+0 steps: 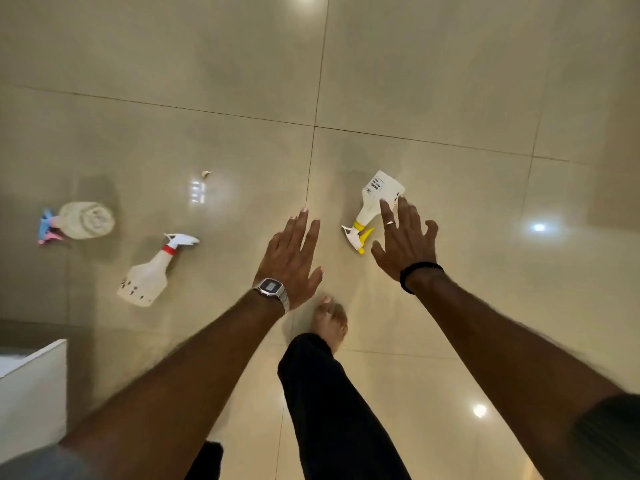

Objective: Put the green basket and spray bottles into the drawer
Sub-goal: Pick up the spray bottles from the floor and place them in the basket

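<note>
Three spray bottles lie on the glossy tiled floor. A white bottle with a yellow trigger (375,202) lies right of centre, and my right hand (407,242) hovers just above its lower side, fingers spread and empty. My left hand (292,256), wearing a watch, is open over bare floor left of that bottle. A white bottle with a red collar (149,275) lies to the left. Farther left stands a clear bottle with a pink and blue trigger (81,220). No green basket is in view.
A white cabinet or drawer corner (33,386) shows at the lower left edge. My bare foot (330,322) and dark trouser leg are below the hands. A tiny pale scrap (206,173) lies on the floor. Ceiling lights reflect in the tiles.
</note>
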### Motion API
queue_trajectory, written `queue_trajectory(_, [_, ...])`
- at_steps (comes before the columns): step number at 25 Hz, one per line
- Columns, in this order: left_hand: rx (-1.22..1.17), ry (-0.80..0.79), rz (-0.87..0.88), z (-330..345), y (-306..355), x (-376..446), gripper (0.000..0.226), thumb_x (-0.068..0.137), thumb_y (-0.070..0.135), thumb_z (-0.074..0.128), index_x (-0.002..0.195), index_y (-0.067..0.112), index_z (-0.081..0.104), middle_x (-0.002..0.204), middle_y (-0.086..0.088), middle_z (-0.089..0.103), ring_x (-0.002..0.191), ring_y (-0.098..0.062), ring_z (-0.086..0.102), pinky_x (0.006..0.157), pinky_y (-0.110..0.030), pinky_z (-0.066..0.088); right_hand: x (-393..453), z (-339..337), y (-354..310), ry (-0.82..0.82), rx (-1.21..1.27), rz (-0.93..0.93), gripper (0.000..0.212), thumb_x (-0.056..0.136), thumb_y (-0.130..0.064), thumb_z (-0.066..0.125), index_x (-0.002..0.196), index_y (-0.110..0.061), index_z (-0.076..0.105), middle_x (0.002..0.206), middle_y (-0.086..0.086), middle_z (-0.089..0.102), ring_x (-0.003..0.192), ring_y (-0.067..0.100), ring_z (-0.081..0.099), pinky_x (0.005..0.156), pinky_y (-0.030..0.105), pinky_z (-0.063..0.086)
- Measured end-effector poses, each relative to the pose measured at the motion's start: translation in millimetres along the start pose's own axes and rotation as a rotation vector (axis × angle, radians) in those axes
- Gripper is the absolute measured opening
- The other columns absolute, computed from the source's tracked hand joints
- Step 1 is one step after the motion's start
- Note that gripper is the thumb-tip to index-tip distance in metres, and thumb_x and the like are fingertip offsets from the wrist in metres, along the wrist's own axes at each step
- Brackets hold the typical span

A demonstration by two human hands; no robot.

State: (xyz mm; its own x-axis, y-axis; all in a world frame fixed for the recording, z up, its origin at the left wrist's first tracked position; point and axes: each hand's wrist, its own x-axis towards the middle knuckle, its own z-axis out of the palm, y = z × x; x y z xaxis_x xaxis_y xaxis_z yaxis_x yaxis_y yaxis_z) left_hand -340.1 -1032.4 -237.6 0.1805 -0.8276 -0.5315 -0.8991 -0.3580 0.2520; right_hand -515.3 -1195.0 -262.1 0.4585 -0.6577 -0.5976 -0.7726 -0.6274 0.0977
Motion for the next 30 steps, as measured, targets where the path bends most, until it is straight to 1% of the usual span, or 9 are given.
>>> queue_trajectory(3, [-0.089, -0.037, -0.058, 43.3, 9.7, 31.0, 0.088, 0.093, 0.051, 0.043, 0.158, 0.015, -0.004, 0.167, -0.012, -0.011, 0.155, -0.029, 0.006, 0.12, -0.043, 0.025, 63.7, 37.5, -1.2, -0.025, 0.166, 0.107, 0.086, 0.093, -0.049, 0.051, 0.16, -0.027, 0.002, 0.167, 0.013, -0.002, 0.147, 0.038, 0.018, 0.103, 0.057, 0.036])
queue_trajectory(6, [-0.11, -0.044, -0.104, 64.2, 8.6, 56.7, 0.087, 0.093, 0.05, 0.043, 0.158, 0.016, -0.005, 0.167, -0.012, -0.015, 0.155, -0.029, 0.005, 0.12, -0.041, 0.024, 119.7, 58.6, -8.9, -0.03, 0.618, 0.392, 0.108, 0.083, -0.052, 0.069, 0.159, -0.031, -0.005, 0.166, 0.015, -0.013, 0.137, 0.044, 0.037, 0.098, 0.054, 0.044])
queue_trajectory(9, [-0.109, -0.008, -0.117, 68.7, 3.2, 75.0, 0.088, 0.092, 0.048, 0.045, 0.159, 0.014, -0.002, 0.167, -0.014, -0.014, 0.155, -0.03, 0.002, 0.12, -0.042, 0.024, 152.2, 71.0, -17.0, 0.043, 0.882, 0.504, 0.118, 0.072, -0.048, 0.083, 0.157, -0.035, 0.003, 0.164, 0.016, 0.005, 0.116, 0.046, 0.059, 0.094, 0.045, 0.048])
queue_trajectory(12, [-0.074, 0.044, -0.131, 60.8, -10.0, 82.0, 0.09, 0.091, 0.049, 0.045, 0.158, 0.012, -0.003, 0.167, -0.015, -0.013, 0.155, -0.031, -0.003, 0.121, -0.044, 0.022, 162.5, 69.0, -31.7, 0.02, 0.896, 0.445, 0.113, 0.068, -0.04, 0.085, 0.153, -0.036, 0.011, 0.151, 0.013, 0.025, 0.108, 0.048, 0.061, 0.091, 0.044, 0.05])
queue_trajectory(16, [-0.12, 0.041, -0.134, 44.0, -25.2, 73.9, 0.091, 0.092, 0.047, 0.047, 0.159, 0.013, -0.004, 0.167, -0.013, -0.012, 0.156, -0.03, -0.001, 0.121, -0.042, 0.024, 133.6, 54.8, -54.4, -0.075, 0.869, 0.358, 0.12, 0.07, -0.038, 0.084, 0.156, -0.039, 0.0, 0.15, 0.014, 0.024, 0.111, 0.045, 0.059, 0.093, 0.043, 0.049])
queue_trajectory(22, [-0.236, -0.031, -0.113, -13.4, -28.6, 7.3, 0.094, 0.085, 0.006, 0.053, 0.158, 0.015, -0.005, 0.167, -0.011, -0.015, 0.141, -0.028, 0.038, 0.086, -0.037, 0.053, 48.3, -28.9, -107.1, -0.197, 1.046, 0.221, 0.123, 0.075, -0.048, 0.083, 0.158, -0.035, -0.007, 0.151, 0.014, 0.036, 0.127, 0.033, 0.053, 0.104, 0.046, 0.048])
queue_trajectory(25, [-0.305, 0.019, -0.116, -56.6, -39.2, -32.7, 0.098, 0.084, 0.001, 0.056, 0.158, 0.019, -0.007, 0.167, -0.006, -0.016, 0.134, -0.027, 0.045, 0.087, -0.04, 0.054, 13.4, -92.0, -127.8, -0.261, 1.112, 0.181, 0.113, 0.076, -0.052, 0.079, 0.158, -0.038, 0.003, 0.149, 0.01, 0.042, 0.122, 0.033, 0.057, 0.087, 0.053, 0.058])
queue_trajectory(28, [-0.398, 0.123, -0.135, -109.8, -65.2, -86.2, 0.103, 0.087, 0.02, 0.065, 0.157, 0.026, -0.011, 0.167, 0.002, -0.015, 0.135, -0.025, 0.046, 0.09, -0.041, 0.054, -27.8, -163.7, -162.9, -0.279, 1.15, 0.105, 0.102, 0.075, -0.059, 0.077, 0.157, -0.041, 0.02, 0.15, 0.001, 0.044, 0.114, 0.023, 0.058, 0.061, 0.031, 0.062])
queue_trajectory(30, [-0.467, 0.212, -0.175, -138.9, -87.9, -127.2, 0.105, 0.087, 0.031, 0.069, 0.157, 0.028, -0.009, 0.168, 0.003, -0.014, 0.136, -0.024, 0.047, 0.084, -0.039, 0.057, -56.6, -203.8, -197.7, -0.284, 1.086, 0.026, 0.096, 0.072, -0.066, 0.073, 0.154, -0.043, 0.029, 0.148, -0.003, 0.047, 0.109, 0.015, 0.054, 0.053, 0.007, 0.049])
